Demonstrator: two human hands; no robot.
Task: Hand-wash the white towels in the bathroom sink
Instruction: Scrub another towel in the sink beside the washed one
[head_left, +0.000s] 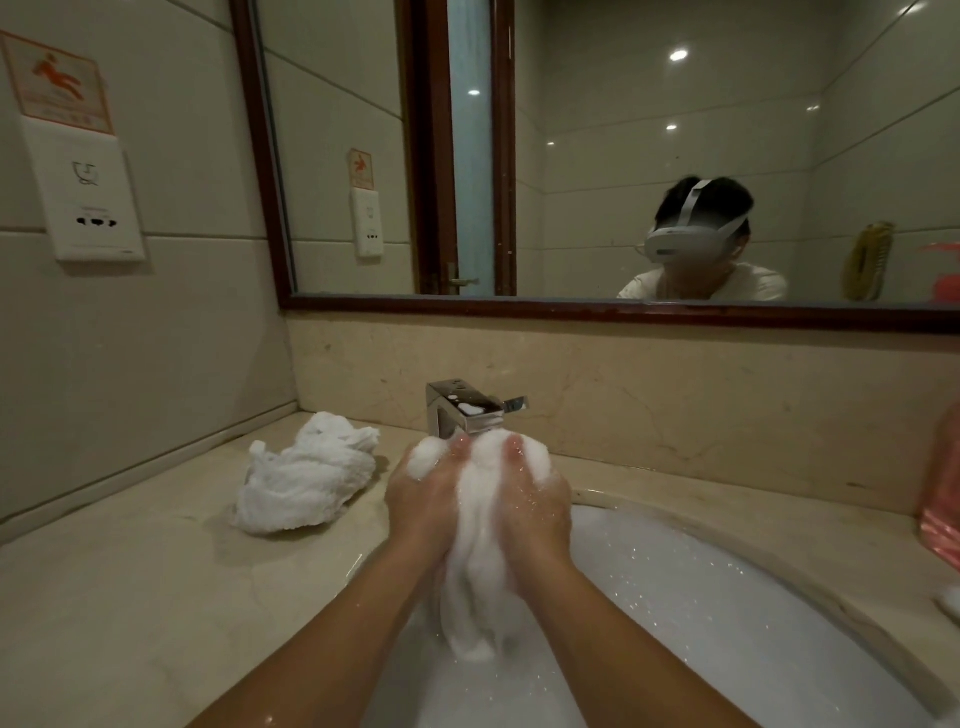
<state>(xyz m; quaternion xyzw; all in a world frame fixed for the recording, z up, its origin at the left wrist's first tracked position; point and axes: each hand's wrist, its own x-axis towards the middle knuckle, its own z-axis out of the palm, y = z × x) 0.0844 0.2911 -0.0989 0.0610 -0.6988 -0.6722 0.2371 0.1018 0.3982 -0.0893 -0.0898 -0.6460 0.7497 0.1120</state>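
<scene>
A wet, soapy white towel (480, 545) hangs bunched between both my hands above the white sink basin (727, 623), just in front of the chrome faucet (467, 410). My left hand (423, 504) grips its left side and my right hand (535, 504) grips its right side, fingers curled into the cloth. The towel's lower end dangles over the basin. A second white towel (306, 480) lies crumpled on the beige counter (130, 597) to the left of the sink.
A wood-framed mirror (623, 156) runs along the wall behind the faucet. A white wall socket (88, 202) is on the left wall. Something pink (943, 499) stands at the right edge of the counter. A small white item (948, 603) lies by the sink's right rim.
</scene>
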